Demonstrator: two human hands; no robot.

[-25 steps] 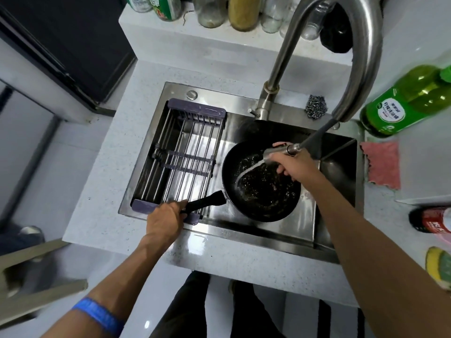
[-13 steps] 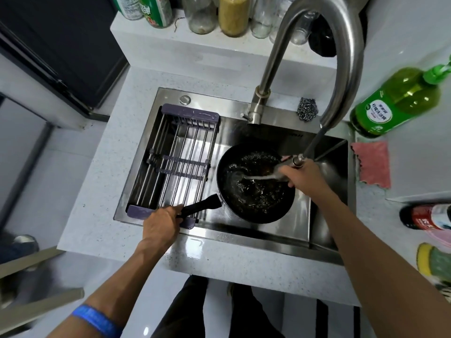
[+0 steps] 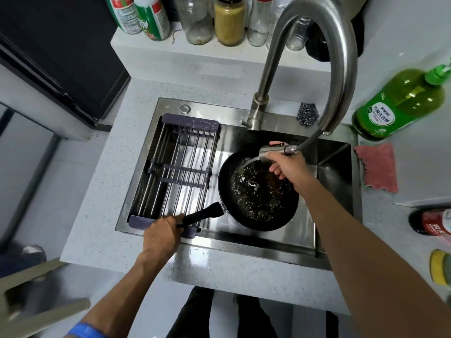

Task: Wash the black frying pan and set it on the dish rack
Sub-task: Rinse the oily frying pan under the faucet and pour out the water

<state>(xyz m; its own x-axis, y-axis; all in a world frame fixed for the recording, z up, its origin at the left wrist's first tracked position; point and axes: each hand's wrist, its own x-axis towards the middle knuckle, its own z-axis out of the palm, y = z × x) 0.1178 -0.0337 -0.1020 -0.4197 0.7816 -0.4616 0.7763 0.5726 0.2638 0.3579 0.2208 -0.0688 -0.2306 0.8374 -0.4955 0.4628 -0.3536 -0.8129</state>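
The black frying pan (image 3: 246,206) lies in the steel sink (image 3: 332,167), water pooling and splashing in it. My left hand (image 3: 162,234) grips the pan's black handle (image 3: 205,214) at the sink's front edge. My right hand (image 3: 286,163) holds the pull-out spray head (image 3: 269,151) over the pan's far rim, and a stream runs from it into the pan. The dish rack (image 3: 178,172), purple ends with metal bars, spans the left half of the sink and holds nothing.
The tall curved faucet (image 3: 339,69) arches over the sink. A steel scourer (image 3: 308,113) sits behind it. On the right counter lie a green detergent bottle (image 3: 400,103), a pink cloth (image 3: 377,167), a red-labelled bottle (image 3: 434,222) and a yellow sponge (image 3: 440,269). Jars line the back ledge.
My right hand has carried the spray head from the pan's right side to its far rim, so the stream now enters from the back. My left hand keeps hold of the handle.
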